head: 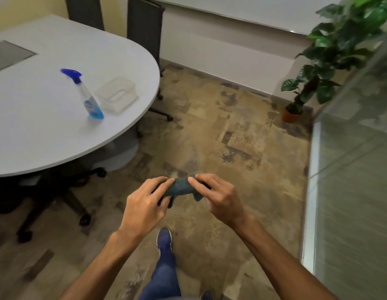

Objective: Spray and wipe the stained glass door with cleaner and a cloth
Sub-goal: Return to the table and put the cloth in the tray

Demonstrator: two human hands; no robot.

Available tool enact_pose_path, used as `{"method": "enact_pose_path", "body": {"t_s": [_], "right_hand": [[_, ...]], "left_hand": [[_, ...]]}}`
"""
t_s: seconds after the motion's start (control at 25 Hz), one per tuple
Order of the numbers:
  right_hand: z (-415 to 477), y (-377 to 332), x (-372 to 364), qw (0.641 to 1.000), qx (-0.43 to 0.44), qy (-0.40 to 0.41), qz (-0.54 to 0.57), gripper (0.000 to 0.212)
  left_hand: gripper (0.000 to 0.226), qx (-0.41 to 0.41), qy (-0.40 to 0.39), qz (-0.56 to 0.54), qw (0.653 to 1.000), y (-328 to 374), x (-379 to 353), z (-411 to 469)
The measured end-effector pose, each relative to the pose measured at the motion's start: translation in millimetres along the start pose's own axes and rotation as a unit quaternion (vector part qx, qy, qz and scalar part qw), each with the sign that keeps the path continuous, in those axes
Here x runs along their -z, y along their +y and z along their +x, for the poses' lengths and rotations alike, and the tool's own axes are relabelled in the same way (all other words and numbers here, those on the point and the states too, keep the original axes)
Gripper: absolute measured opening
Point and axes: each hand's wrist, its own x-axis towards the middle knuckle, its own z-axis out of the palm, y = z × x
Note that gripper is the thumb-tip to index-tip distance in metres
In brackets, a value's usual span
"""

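A dark teal cloth (182,189) is bunched up between both my hands, low in the middle of the view, above the floor. My left hand (145,204) grips its left end and my right hand (218,197) pinches its right end. A spray bottle (88,98) with a blue trigger head and blue liquid stands upright on the white table (47,131) to the left, well out of reach of both hands. The frosted glass door (352,169) fills the right edge of the view, with a pale frame along its left side.
A clear plastic box (118,96) sits beside the bottle on the table. Black office chairs (54,198) stand under and behind the table. A potted plant (296,105) stands in the far right corner next to the glass. My foot in a blue shoe (164,240) is on the patterned floor.
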Motion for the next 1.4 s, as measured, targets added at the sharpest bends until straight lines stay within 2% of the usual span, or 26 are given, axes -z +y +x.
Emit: {"method": "enact_pose_path", "body": {"t_s": [0.2,0.44,0.64,0.76,0.92,1.04,1.16,1.2,1.28,1.4], "right_hand": [[96,20,-79,0.997,-0.006,-0.045,0.067,0.053],[194,41,-144,0.992,-0.019,-0.044,0.118,0.050],[255,68,-177,0.985,-0.049,-0.057,0.158,0.054],[292,95,-201,0.966,-0.109,-0.058,0.227,0.050],[345,144,-234,0.930,-0.170,-0.060,0.319,0.039],[385,181,-254,0.889,-0.228,-0.106,0.383,0.038],[419,214,-274,0.823,-0.276,-0.139,0.477,0.041],[429,224,-280,0.811,-0.283,-0.141,0.493,0.043],[448,240,-294,0.810,-0.287,-0.139,0.493,0.047],[470,251,-312,0.844,-0.244,-0.125,0.461,0.049]], "left_hand": [[0.055,0.071,-0.022,0.011,0.997,-90,8,55],[0.071,0.183,-0.006,-0.075,0.980,-177,16,117],[0.066,0.265,0.027,-0.095,0.959,-223,9,167],[0.051,0.297,0.045,-0.112,0.947,-248,-2,204],[0.043,0.304,0.093,-0.116,0.941,-275,-22,263],[0.041,0.328,0.112,-0.134,0.929,-289,-33,310],[0.038,0.379,0.123,-0.149,0.905,-304,-43,355],[0.037,0.395,0.126,-0.140,0.899,-309,-47,368],[0.040,0.428,0.122,-0.107,0.889,-321,-53,391],[0.054,0.465,0.116,-0.056,0.876,-338,-60,421]]}}
